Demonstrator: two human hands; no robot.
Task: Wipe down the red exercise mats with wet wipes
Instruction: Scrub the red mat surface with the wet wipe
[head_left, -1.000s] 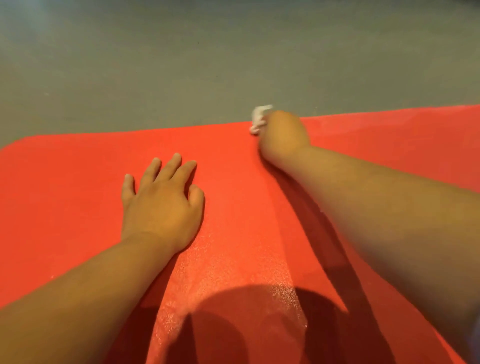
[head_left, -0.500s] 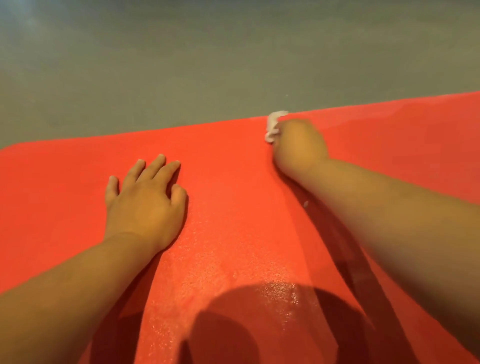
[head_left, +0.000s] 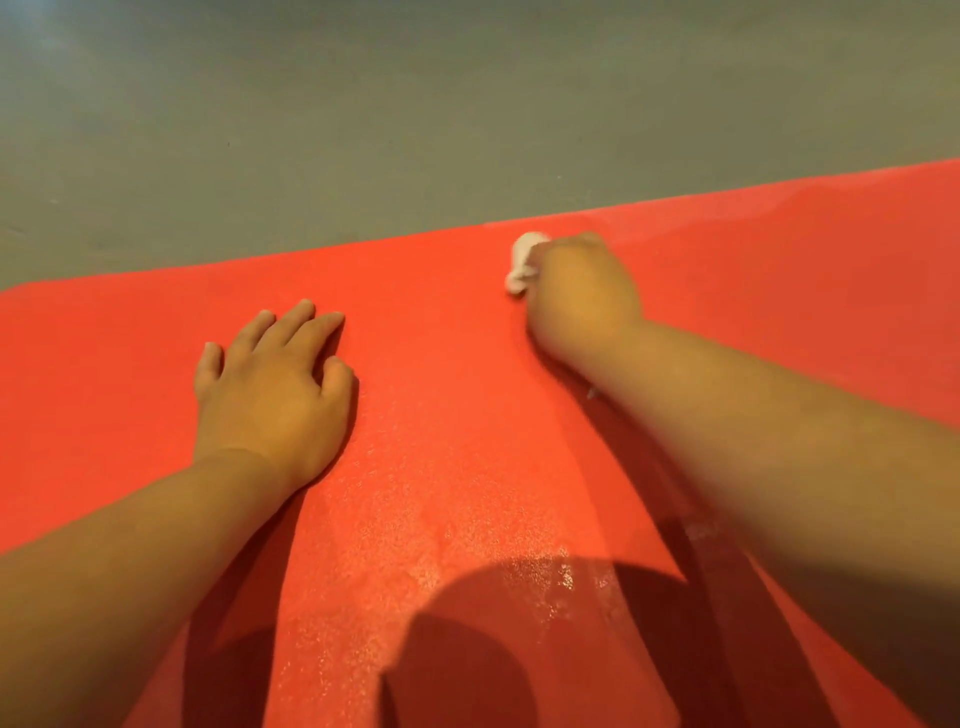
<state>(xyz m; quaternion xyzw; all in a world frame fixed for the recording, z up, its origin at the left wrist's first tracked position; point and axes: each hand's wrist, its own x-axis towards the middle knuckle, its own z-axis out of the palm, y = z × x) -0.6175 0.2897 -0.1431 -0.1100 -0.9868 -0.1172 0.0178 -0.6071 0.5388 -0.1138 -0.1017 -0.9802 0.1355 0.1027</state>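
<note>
Your left hand (head_left: 270, 384) lay palm down on the mat (head_left: 441, 395), left of the middle. Its fingers were straight and a little apart, pointing far and slightly right, with the thumb on the right side. It held nothing and only pressed on the red surface.

Your right hand (head_left: 582, 296) was farther out and to the right, well apart from the left one, with its back turned up toward you. It was a little blurred. Its fingers were curled under, out of sight, around the wipe (head_left: 522, 262). The wipe was white and bunched into a small wad. It stuck out from the far-left side of your fist and touched the mat just short of the far edge. How tightly you gripped it I cannot tell, since your knuckles hid the fingertips.

The mat filled the near part of the view. Its far edge ran from lower on the left to higher on the right, and its far-left corner was rounded. Beyond that edge lay grey floor (head_left: 363, 130).

Between your forearms, toward the near side, the mat glistened with a speckled wet sheen (head_left: 467, 545). This was brightest just at the edge of the shadow. A smoother shiny band (head_left: 779, 213) also ran along the far edge to the right of your right hand.

Dark shadows (head_left: 457, 665) of your head and both arms fell across the near part of the mat.
</note>
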